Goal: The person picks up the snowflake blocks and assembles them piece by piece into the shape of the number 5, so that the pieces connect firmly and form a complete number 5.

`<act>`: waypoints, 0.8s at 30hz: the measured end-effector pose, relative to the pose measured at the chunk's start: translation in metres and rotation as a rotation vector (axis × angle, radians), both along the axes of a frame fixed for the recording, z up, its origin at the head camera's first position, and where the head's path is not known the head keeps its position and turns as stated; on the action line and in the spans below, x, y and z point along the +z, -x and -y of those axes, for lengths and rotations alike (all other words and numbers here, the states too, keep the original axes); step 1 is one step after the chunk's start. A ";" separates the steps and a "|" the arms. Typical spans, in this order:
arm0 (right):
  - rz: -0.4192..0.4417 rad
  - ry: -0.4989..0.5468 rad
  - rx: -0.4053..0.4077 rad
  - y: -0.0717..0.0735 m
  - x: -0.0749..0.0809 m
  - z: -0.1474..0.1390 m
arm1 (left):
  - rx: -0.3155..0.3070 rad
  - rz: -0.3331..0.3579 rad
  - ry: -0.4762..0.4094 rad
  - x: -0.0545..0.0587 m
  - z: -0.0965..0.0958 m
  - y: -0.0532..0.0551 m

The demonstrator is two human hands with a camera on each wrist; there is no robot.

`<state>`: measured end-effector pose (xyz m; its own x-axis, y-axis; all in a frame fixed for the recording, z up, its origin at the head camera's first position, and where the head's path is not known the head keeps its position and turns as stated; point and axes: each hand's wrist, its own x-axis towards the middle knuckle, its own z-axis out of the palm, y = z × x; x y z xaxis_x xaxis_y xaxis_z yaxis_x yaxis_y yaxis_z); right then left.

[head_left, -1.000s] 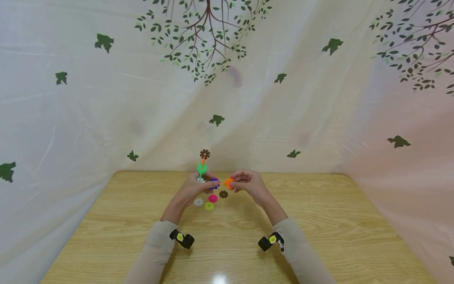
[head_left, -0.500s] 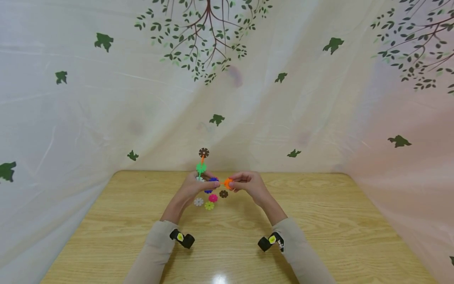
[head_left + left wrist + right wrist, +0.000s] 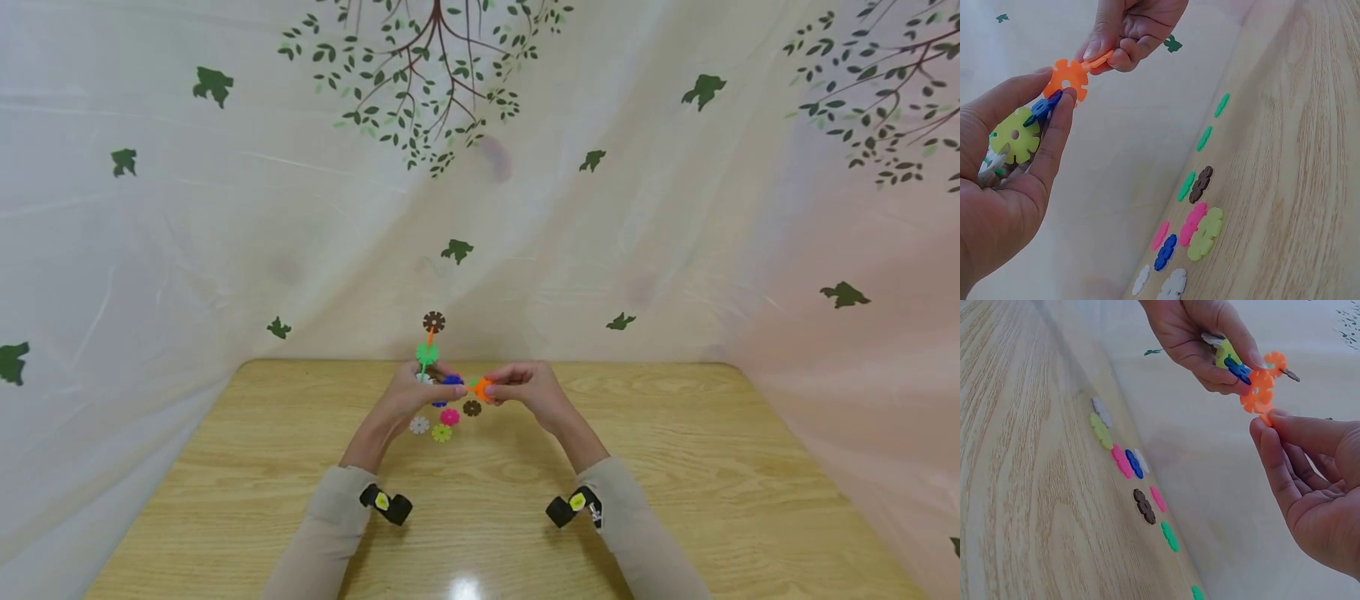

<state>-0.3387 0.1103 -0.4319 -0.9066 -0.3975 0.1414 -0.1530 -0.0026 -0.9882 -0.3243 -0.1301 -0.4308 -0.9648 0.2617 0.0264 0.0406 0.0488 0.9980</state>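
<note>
Gripped a chain of slotted discs (image 3: 427, 354) in the left hand (image 3: 401, 397), with a yellow disc (image 3: 1026, 142) and a blue disc (image 3: 1041, 109) inside the curl of the fingers. Met a flat orange disc (image 3: 1076, 80) at its rim with thumb and fingertips, presumably to steady the chain close to the joint and leave the opposite rim exposed. Pinched a second orange disc (image 3: 1099, 60) nearly edge-on between thumb and fingers of the right hand (image 3: 528, 390), touching the first; likely turned so to match slot with slot. Could not tell the depth of engagement, if any. Left the other end of the chain projecting beyond the left hand, up to a brown end disc (image 3: 433, 322), probably to clear the fingers.

Found loose pieces lying flat below the hands in the head view: dark brown piece (image 3: 472, 408), pink piece (image 3: 450, 417), yellow-green piece (image 3: 441, 432), white piece (image 3: 419, 425). Saw more from the left wrist, among them a green piece (image 3: 1204, 139) and a blue piece (image 3: 1165, 252). Judged within short reach there.

Noted a pale wood-grain surface (image 3: 480, 500), glare at the near side. Noted behind it a creased light curtain (image 3: 360, 250), printed with leafy branches and green bird-like shapes (image 3: 702, 92). Logged also beige sleeves (image 3: 322, 533).
</note>
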 end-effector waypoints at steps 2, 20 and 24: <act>0.004 0.000 0.004 0.000 0.000 0.000 | -0.002 0.002 0.003 0.000 0.000 -0.001; 0.013 0.093 0.020 -0.001 -0.001 0.001 | -0.034 -0.006 -0.017 0.003 0.000 -0.002; 0.021 0.112 0.008 -0.002 0.000 0.003 | -0.038 -0.004 -0.024 0.003 0.001 -0.002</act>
<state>-0.3364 0.1071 -0.4323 -0.9068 -0.3872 0.1668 -0.1323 -0.1142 -0.9846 -0.3219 -0.1316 -0.4278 -0.9539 0.2977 0.0367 0.0458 0.0236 0.9987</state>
